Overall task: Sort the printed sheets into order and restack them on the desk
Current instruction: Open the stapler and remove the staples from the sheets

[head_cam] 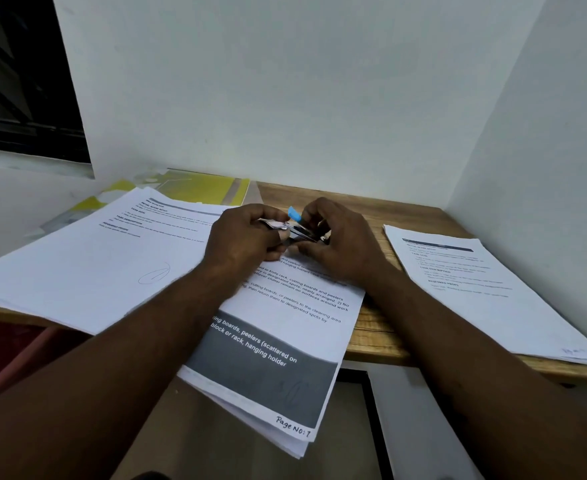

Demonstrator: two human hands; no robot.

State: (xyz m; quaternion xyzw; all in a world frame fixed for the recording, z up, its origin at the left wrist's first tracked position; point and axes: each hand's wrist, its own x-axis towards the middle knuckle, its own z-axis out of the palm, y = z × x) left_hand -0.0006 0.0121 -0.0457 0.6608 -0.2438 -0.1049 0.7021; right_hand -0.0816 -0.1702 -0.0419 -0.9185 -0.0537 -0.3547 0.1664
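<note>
A stack of printed sheets [278,344] lies in the middle of the wooden desk [375,336], overhanging its front edge; its top sheet is marked "Page No: 7". Above the stack's far end both hands meet around a small metal stapler [302,233] with a blue tab. My left hand [243,237] grips its left end with curled fingers. My right hand [337,237] curls round its right end. A second pile of sheets [88,261] spreads over the desk's left side, and a third pile [475,289] lies at the right.
A yellow folder [198,190] lies at the back left, partly under the left pile. White walls close the desk in behind and on the right. A dark window [18,81] is at the upper left. The floor shows below the desk's front edge.
</note>
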